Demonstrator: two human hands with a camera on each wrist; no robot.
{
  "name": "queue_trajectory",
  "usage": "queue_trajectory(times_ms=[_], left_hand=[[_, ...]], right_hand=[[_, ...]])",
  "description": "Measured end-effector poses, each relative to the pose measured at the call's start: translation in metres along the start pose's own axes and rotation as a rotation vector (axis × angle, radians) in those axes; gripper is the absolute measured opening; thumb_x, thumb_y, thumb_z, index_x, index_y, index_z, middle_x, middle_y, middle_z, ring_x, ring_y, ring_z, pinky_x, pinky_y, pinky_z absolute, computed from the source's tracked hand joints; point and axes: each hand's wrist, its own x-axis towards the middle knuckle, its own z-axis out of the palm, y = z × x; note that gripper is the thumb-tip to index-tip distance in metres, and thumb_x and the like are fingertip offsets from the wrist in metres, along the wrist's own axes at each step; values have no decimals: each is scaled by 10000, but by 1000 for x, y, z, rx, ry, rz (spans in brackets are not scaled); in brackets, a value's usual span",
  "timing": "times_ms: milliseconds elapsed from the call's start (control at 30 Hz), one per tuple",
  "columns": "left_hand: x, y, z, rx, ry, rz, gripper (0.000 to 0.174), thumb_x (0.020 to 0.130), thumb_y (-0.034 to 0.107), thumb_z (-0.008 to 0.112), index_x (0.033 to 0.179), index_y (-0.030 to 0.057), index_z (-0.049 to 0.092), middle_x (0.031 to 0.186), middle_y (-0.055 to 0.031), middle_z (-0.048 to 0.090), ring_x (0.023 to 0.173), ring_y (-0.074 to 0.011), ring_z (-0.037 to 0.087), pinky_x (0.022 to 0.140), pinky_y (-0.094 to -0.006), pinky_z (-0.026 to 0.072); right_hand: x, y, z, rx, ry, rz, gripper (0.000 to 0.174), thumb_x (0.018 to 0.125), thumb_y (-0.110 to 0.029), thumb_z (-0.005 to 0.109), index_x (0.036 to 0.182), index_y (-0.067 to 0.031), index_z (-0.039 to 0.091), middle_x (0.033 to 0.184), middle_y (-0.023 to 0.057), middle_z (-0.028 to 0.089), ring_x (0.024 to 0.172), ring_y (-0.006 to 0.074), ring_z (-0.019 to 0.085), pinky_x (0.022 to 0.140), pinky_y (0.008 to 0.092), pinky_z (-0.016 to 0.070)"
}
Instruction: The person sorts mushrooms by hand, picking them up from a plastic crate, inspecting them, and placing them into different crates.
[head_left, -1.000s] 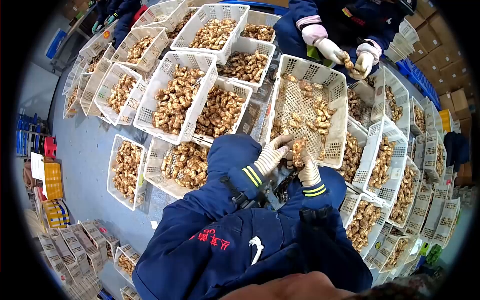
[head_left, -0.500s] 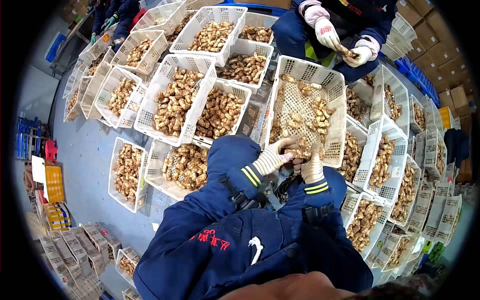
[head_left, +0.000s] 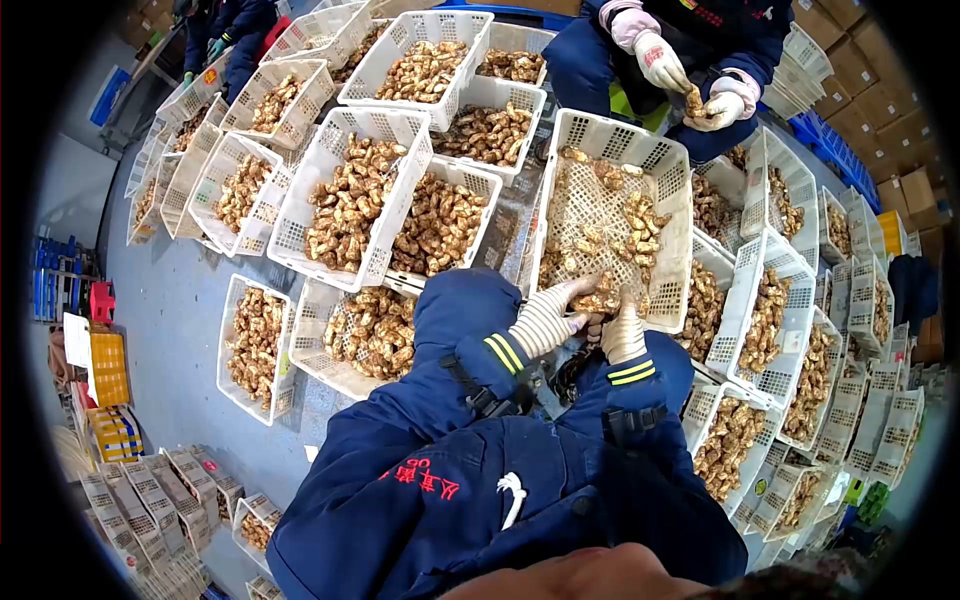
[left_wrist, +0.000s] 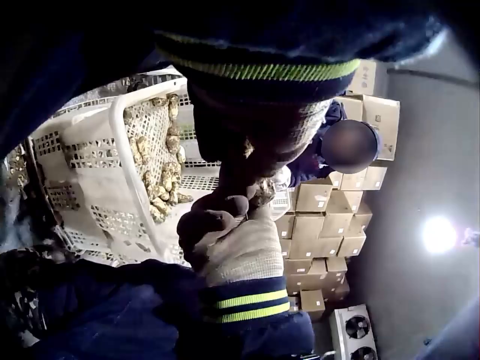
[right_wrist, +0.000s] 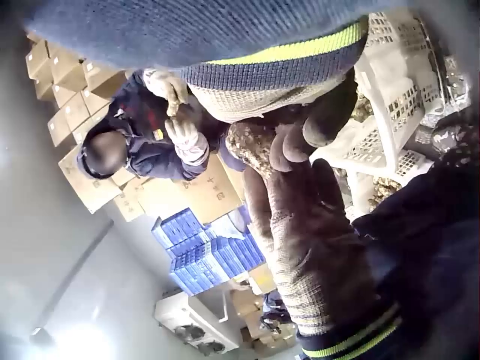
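A brown and white, lumpy mushroom is held between my two gloved hands, over the near edge of a white mesh crate. My left hand grips it from the left; in the right wrist view its bent fingers lie against the mushroom. From the other side my right hand holds it, with curled, darkened fingertips in the left wrist view. Part of the mushroom is hidden behind fingers. More mushrooms lie scattered on the crate's mesh floor.
Crates heaped with mushrooms stand at left, some stacked, and others line the right side. Across the crate another person handles a mushroom in white gloves. Cardboard boxes and blue crates stand behind.
The mushroom in my hands has gone from upright to lying more sideways, and my left fingers have come over onto it. The person opposite has shifted their gloved hands slightly.
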Motion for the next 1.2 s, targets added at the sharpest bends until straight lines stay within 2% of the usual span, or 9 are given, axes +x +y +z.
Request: queue_trajectory(times_ms=[233, 533, 667, 767, 800, 900, 933, 1067, 1200], left_hand=[[0, 3, -1, -5, 14, 7, 555, 809, 24, 655, 1334, 18, 475, 1273, -150, 573, 1202, -231, 524, 1013, -327, 419], [-3, 7, 1, 61, 79, -48, 481, 821, 30, 658, 1284, 19, 531, 1192, -144, 624, 1066, -214, 611, 919, -297, 482], [-3, 24, -4, 28, 107, -100, 459, 828, 58, 667, 1269, 19, 543, 1165, -151, 633, 999, -196, 637, 862, -283, 502], [-3, 27, -4, 34, 133, -138, 442, 834, 85, 672, 1255, 19, 555, 1122, -150, 651, 981, -184, 642, 845, -277, 505], [-3, 28, -4, 30, 146, -158, 437, 836, 94, 673, 1251, 19, 559, 1107, -149, 658, 978, -180, 643, 842, -275, 505], [-4, 28, -4, -27, 181, -143, 424, 838, 116, 680, 1235, 15, 570, 1068, -145, 672, 974, -175, 644, 842, -277, 504], [-4, 32, -6, -3, 146, -172, 431, 847, 110, 671, 1246, -3, 552, 1093, -137, 661, 965, -185, 643, 851, -278, 503], [1, -18, 3, -119, 157, -46, 442, 888, 120, 639, 1283, -19, 499, 1121, -112, 628, 930, -185, 636, 811, -268, 522], [5, -18, 0, -722, 24, -375, 447, 937, 237, 598, 1313, 29, 475, 994, -72, 669, 812, -113, 642, 692, -243, 540]], right_hand=[[3, -2, 0, 64, 27, 24, 600, 847, -656, 474, 964, -83, 612, 617, 76, 600, 441, 186, 472, 410, 310, 363], [-4, 2, 9, -60, 108, -140, 633, 853, -690, 443, 985, -90, 596, 619, 47, 577, 455, 145, 461, 416, 270, 345], [4, -1, -7, -199, -16, -169, 680, 854, -733, 379, 984, -97, 585, 612, 6, 514, 465, 98, 392, 431, 244, 318], [6, 3, -1, -113, -47, -202, 689, 845, -743, 388, 988, -96, 575, 651, 7, 528, 489, 99, 403, 441, 244, 312], [9, 4, -4, -103, -86, -207, 720, 834, -749, 405, 1058, -85, 572, 729, 30, 587, 536, 124, 481, 476, 258, 394], [11, 11, -2, -103, -48, -313, 737, 837, -727, 439, 1172, -79, 544, 869, 61, 637, 627, 163, 581, 530, 288, 482], [17, 10, -11, -191, -106, -291, 725, 851, -674, 487, 1270, -83, 494, 989, 81, 642, 779, 192, 635, 664, 327, 537], [6, 7, 2, -89, -299, -372, 639, 885, -532, 562, 1331, -88, 443, 1098, 75, 611, 963, 190, 605, 818, 347, 506], [3, 5, 1, -44, -303, -471, 619, 899, -390, 616, 1369, -46, 407, 1158, 68, 577, 990, 171, 582, 817, 315, 499]])
